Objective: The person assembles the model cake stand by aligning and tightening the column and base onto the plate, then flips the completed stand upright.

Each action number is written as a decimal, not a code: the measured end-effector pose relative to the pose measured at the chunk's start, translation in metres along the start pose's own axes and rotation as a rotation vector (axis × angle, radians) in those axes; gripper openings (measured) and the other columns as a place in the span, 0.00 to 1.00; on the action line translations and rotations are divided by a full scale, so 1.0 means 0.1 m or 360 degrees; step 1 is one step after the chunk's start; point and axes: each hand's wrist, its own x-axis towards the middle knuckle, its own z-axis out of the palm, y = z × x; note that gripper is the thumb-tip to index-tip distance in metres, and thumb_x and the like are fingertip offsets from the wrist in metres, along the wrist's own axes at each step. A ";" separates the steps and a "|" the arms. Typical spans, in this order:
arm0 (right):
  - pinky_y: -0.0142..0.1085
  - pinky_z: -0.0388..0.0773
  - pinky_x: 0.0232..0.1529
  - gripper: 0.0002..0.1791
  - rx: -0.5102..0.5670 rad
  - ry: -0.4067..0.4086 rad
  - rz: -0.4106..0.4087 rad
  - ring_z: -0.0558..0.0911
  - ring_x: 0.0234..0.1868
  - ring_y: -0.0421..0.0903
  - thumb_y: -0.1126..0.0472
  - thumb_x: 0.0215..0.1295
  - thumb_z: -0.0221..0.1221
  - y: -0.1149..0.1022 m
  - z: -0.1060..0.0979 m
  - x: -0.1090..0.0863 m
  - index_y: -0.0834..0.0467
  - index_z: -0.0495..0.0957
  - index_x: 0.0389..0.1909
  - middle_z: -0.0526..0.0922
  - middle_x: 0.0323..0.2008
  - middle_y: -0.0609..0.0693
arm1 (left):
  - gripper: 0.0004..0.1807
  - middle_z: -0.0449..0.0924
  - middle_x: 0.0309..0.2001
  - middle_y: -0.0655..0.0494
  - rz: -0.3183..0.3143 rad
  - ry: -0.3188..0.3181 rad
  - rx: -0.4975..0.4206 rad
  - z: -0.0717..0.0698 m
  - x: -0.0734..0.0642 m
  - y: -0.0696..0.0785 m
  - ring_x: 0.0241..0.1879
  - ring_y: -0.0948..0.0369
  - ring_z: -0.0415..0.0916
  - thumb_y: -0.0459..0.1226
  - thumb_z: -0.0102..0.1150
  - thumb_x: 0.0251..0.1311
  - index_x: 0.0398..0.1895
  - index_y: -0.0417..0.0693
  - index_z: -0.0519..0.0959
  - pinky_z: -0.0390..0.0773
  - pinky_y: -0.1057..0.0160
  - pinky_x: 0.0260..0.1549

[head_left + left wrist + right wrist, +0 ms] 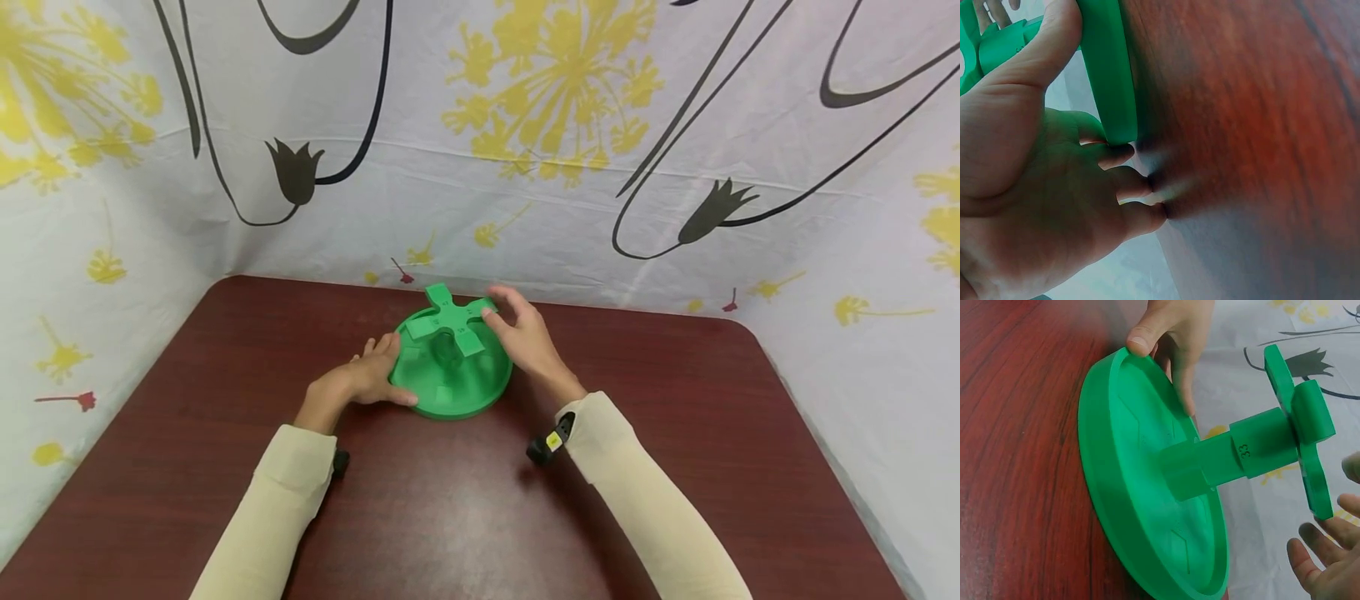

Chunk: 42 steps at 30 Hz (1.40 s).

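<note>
A green round tray-like base with a raised rim stands on the table, a stepped column rising from its middle. On top sits a green cross-shaped piece with small markings on its arms. My left hand holds the base's left rim, thumb at the front and fingers farther round the side. Some of its fingertips touch the tabletop in the left wrist view. My right hand is beside the cross's right arm with fingers spread and loosely bent. In the right wrist view, its fingertips are close to the cross; contact is unclear.
The dark red-brown wooden table has rounded far corners. Behind and beside it hangs a white cloth with yellow and grey flower prints. The base stands near the table's far edge. A black strap device is on the right wrist.
</note>
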 end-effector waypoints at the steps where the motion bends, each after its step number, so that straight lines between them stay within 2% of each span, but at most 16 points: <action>1: 0.49 0.71 0.64 0.22 0.0011 -0.0016 0.0003 0.72 0.66 0.49 0.53 0.75 0.54 0.01 0.00 0.00 0.52 0.70 0.67 0.74 0.65 0.54 | 0.62 0.24 0.79 0.41 0.0002 0.0000 -0.0002 0.00 0.00 0.00 0.77 0.39 0.22 0.54 0.64 0.62 0.78 0.39 0.28 0.36 0.38 0.73; 11: 0.47 0.73 0.60 0.16 0.0030 0.0041 -0.0036 0.76 0.58 0.48 0.54 0.75 0.55 0.01 0.01 -0.01 0.54 0.77 0.58 0.79 0.54 0.51 | 0.63 0.24 0.79 0.40 0.0006 0.0010 0.0008 0.01 -0.01 0.01 0.77 0.38 0.22 0.54 0.65 0.62 0.78 0.39 0.29 0.36 0.38 0.74; 21: 0.41 0.80 0.46 0.10 0.0041 0.0033 -0.0112 0.82 0.42 0.46 0.59 0.72 0.58 0.00 0.04 -0.01 0.58 0.82 0.49 0.84 0.42 0.52 | 0.62 0.24 0.79 0.40 0.0007 0.0012 0.0001 0.00 0.00 0.00 0.77 0.39 0.22 0.53 0.64 0.62 0.78 0.38 0.29 0.36 0.38 0.74; 26: 0.41 0.78 0.39 0.10 0.0047 0.0011 -0.0163 0.80 0.36 0.47 0.60 0.72 0.58 0.01 0.04 -0.02 0.60 0.83 0.48 0.85 0.38 0.52 | 0.62 0.24 0.79 0.40 0.0008 0.0008 -0.0001 0.00 0.00 0.00 0.77 0.38 0.22 0.53 0.64 0.62 0.78 0.38 0.28 0.36 0.38 0.74; 32: 0.36 0.74 0.34 0.08 0.0079 -0.0021 -0.0234 0.78 0.32 0.46 0.61 0.71 0.59 -0.01 0.06 -0.03 0.58 0.83 0.46 0.84 0.34 0.52 | 0.63 0.24 0.79 0.39 0.0018 0.0018 -0.0003 0.00 0.00 -0.01 0.76 0.38 0.22 0.54 0.64 0.62 0.78 0.37 0.28 0.36 0.37 0.73; 35: 0.33 0.74 0.32 0.07 0.0095 0.0073 -0.0253 0.78 0.30 0.45 0.62 0.70 0.59 -0.02 0.07 -0.03 0.59 0.84 0.43 0.83 0.32 0.53 | 0.63 0.24 0.79 0.39 0.0022 0.0020 0.0002 0.01 0.01 -0.02 0.76 0.37 0.22 0.54 0.64 0.62 0.78 0.37 0.28 0.36 0.37 0.73; 39: 0.35 0.75 0.34 0.09 0.0096 0.0293 -0.0206 0.79 0.32 0.47 0.61 0.69 0.60 -0.03 0.07 -0.01 0.60 0.84 0.44 0.83 0.34 0.54 | 0.63 0.24 0.79 0.39 0.0017 0.0017 0.0009 0.01 0.01 -0.01 0.76 0.38 0.22 0.54 0.64 0.62 0.78 0.38 0.28 0.36 0.37 0.73; 40: 0.36 0.76 0.37 0.10 0.0086 0.0308 -0.0172 0.80 0.35 0.48 0.60 0.70 0.60 -0.03 0.07 -0.01 0.59 0.83 0.46 0.83 0.37 0.53 | 0.63 0.24 0.79 0.40 0.0015 0.0015 0.0009 0.01 0.01 -0.01 0.77 0.38 0.22 0.54 0.64 0.62 0.78 0.38 0.28 0.36 0.37 0.73; 42: 0.40 0.77 0.45 0.14 0.0062 0.0258 -0.0105 0.80 0.46 0.48 0.58 0.71 0.59 -0.03 0.06 -0.01 0.56 0.79 0.54 0.82 0.47 0.52 | 0.62 0.24 0.79 0.40 0.0007 0.0009 0.0010 0.01 0.01 -0.01 0.77 0.38 0.22 0.54 0.64 0.62 0.78 0.38 0.28 0.36 0.38 0.74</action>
